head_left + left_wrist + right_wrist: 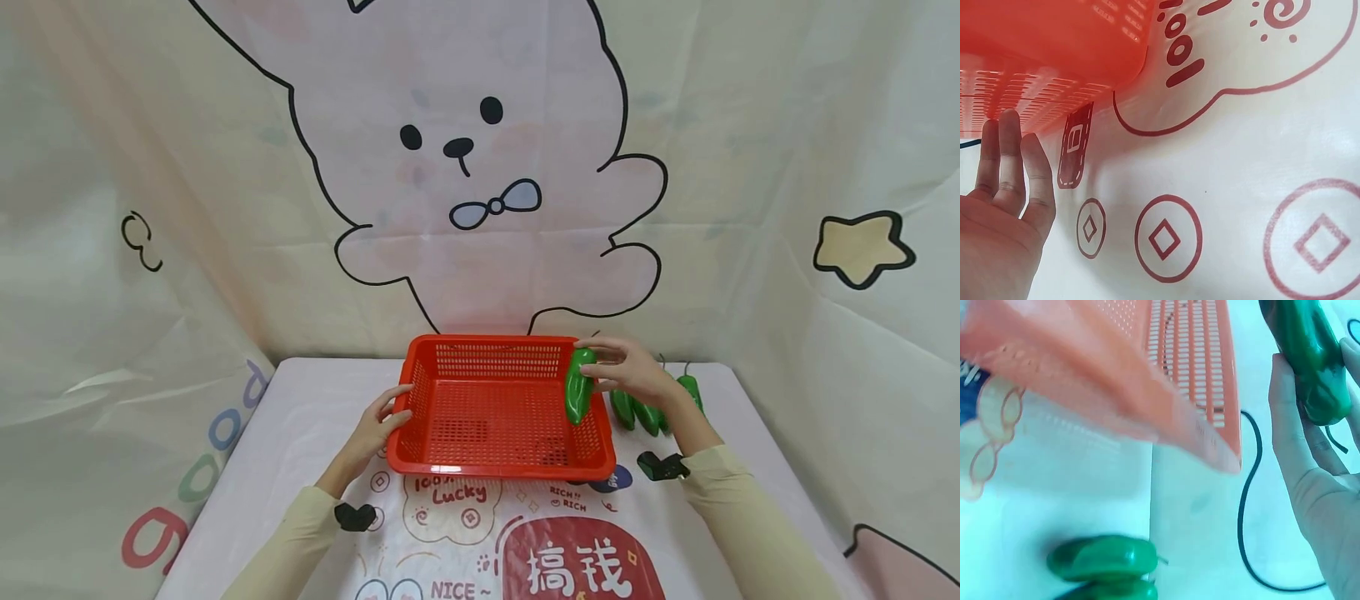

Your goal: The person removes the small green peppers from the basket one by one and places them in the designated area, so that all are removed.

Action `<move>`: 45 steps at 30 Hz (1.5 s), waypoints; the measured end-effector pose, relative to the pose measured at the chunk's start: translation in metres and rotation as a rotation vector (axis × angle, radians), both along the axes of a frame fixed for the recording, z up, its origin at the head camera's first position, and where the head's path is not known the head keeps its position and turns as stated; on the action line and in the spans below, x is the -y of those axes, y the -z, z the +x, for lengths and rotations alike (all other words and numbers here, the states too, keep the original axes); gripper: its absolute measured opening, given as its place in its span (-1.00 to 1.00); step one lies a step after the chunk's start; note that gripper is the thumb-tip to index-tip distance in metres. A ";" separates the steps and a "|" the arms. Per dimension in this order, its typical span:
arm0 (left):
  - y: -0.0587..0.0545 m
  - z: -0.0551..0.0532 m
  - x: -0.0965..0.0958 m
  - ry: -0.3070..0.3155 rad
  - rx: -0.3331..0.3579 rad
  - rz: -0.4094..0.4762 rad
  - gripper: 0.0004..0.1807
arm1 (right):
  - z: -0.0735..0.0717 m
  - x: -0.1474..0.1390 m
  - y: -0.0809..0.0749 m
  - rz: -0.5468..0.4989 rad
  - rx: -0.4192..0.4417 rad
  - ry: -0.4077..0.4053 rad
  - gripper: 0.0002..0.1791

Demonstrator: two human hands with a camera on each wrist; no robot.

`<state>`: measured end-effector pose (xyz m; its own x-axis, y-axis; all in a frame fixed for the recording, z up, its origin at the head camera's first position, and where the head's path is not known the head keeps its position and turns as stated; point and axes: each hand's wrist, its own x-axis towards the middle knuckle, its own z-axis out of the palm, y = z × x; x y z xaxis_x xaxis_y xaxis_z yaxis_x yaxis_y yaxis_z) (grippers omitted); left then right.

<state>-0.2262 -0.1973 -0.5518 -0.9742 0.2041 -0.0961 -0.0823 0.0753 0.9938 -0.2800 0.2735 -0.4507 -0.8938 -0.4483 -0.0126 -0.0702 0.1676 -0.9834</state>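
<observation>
A red plastic basket (pixel 495 473) with slotted walls stands on the white table. My left hand (pixel 375 423) is at its left wall, and in the left wrist view its fingers (pixel 1010 156) touch the slotted side from outside. Over the basket's right edge, my right hand (pixel 633 368) grips a green pepper (pixel 579 387) near its stem end. The right wrist view shows this pepper (pixel 1316 359) between thumb and fingers, its thin stem toward the palm. Several more green peppers (pixel 622 408) lie on the table right of the basket, partly hidden by the right forearm.
A dark cable (pixel 1249 487) runs on the table beyond the basket's far right corner. Printed writing and drawings cover the table sheet (pixel 457 533). A cloth backdrop (pixel 487 275) with a cartoon animal rises right behind the table.
</observation>
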 end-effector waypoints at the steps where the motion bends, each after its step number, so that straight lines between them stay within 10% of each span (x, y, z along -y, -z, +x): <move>1: 0.000 0.000 0.000 0.001 -0.003 -0.001 -0.44 | 0.002 -0.004 0.001 0.004 -0.012 0.009 -0.42; 18: 0.001 0.000 0.003 -0.010 0.001 -0.009 -0.44 | 0.040 -0.059 0.009 -0.011 -0.089 0.201 -0.48; 45: 0.000 0.001 0.000 0.000 -0.006 -0.027 -0.45 | 0.067 -0.146 0.040 0.035 -0.140 0.272 -0.47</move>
